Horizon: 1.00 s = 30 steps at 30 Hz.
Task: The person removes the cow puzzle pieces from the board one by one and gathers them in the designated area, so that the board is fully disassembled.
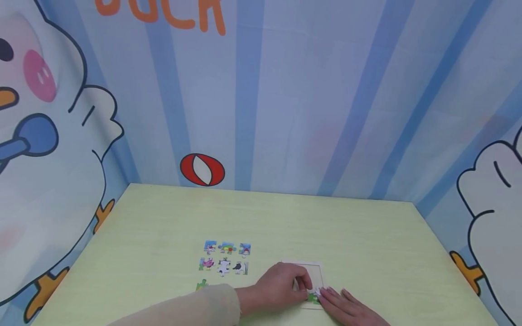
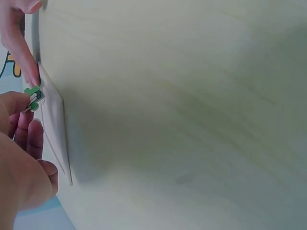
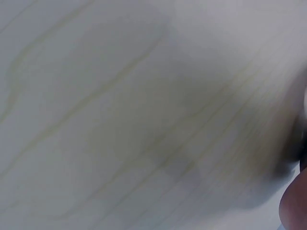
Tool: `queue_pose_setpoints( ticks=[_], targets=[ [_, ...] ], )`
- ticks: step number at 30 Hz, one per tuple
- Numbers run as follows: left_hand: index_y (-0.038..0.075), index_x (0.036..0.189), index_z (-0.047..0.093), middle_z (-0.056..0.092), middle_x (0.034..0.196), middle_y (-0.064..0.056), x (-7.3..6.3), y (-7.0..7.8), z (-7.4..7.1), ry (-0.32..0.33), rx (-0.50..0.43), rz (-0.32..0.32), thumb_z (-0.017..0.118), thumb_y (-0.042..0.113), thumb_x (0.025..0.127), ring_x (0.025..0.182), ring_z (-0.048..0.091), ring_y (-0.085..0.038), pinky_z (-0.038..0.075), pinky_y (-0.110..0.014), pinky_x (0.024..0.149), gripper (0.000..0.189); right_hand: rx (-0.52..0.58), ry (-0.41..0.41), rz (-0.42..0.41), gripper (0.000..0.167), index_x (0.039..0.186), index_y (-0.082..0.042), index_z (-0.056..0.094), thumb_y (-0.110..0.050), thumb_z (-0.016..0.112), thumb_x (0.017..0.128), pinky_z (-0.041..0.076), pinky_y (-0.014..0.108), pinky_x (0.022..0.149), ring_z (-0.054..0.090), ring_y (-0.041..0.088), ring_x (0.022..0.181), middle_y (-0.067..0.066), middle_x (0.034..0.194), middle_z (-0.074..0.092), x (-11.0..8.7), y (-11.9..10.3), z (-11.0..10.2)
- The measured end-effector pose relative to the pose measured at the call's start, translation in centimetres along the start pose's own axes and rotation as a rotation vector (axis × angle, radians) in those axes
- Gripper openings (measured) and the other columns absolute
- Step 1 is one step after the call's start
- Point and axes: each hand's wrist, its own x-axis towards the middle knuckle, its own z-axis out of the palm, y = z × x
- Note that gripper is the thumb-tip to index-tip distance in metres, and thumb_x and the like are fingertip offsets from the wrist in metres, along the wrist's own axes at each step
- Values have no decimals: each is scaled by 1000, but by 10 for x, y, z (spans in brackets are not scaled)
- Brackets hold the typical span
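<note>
My left hand (image 1: 279, 283) is over the left part of a shallow square puzzle tray (image 1: 322, 272). In the left wrist view its thumb and fingers pinch a green jigsaw piece (image 2: 34, 98) with a bit of white and dark print. My right hand (image 1: 352, 309) lies at the tray's lower right, fingers extended, fingertips touching a green-and-white jigsaw piece (image 1: 313, 298) in that corner. Most of the tray's left side is hidden behind my left hand. Only a blurred edge of the right hand (image 3: 295, 203) shows in the right wrist view.
Left of the tray, loose jigsaw pieces lie in rows on the pale yellow table (image 1: 163, 235), among them a cow-patterned piece (image 1: 224, 267) and a pink-figured piece (image 1: 208, 263). A green piece (image 1: 201, 285) sits near my left sleeve. A striped blue cloth (image 1: 285, 113) rises behind the table.
</note>
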Motion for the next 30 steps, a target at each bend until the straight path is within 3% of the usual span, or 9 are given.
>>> queue_pose_setpoints(
  ticks=[4, 8, 17, 30],
  targets=[
    [24, 92, 74, 65, 80, 23, 0, -1, -8, -9, -15, -6, 83, 14, 91, 77, 58, 3, 48, -18, 82, 14, -15, -31, 34, 73, 166, -24, 41, -67, 46, 106, 16, 25, 125, 38, 10, 155, -4, 168, 43, 1, -1, -1],
    [23, 94, 74, 68, 84, 21, -1, -3, -18, -29, -45, -15, 82, 13, 93, 74, 55, 2, 47, -19, 79, 12, 3, -81, 77, 77, 165, -23, 43, -71, 44, 105, 35, 40, 122, 38, 12, 155, -5, 169, 42, 2, -2, -1],
    [22, 94, 74, 67, 82, 20, -9, -9, -41, -20, -43, -9, 81, 12, 93, 69, 52, 1, 46, -20, 71, 12, 4, -104, 99, 80, 163, -20, 46, -73, 42, 103, 43, 52, 116, 40, 16, 155, -4, 168, 42, 5, -1, 2],
    [21, 92, 73, 67, 81, 19, -26, -18, -68, 6, -31, -28, 81, 8, 92, 64, 50, -1, 45, -22, 67, 15, 17, -84, 86, 77, 163, -20, 46, -70, 44, 105, 34, 42, 121, 39, 15, 155, -5, 169, 42, 5, -2, 1]
  ],
)
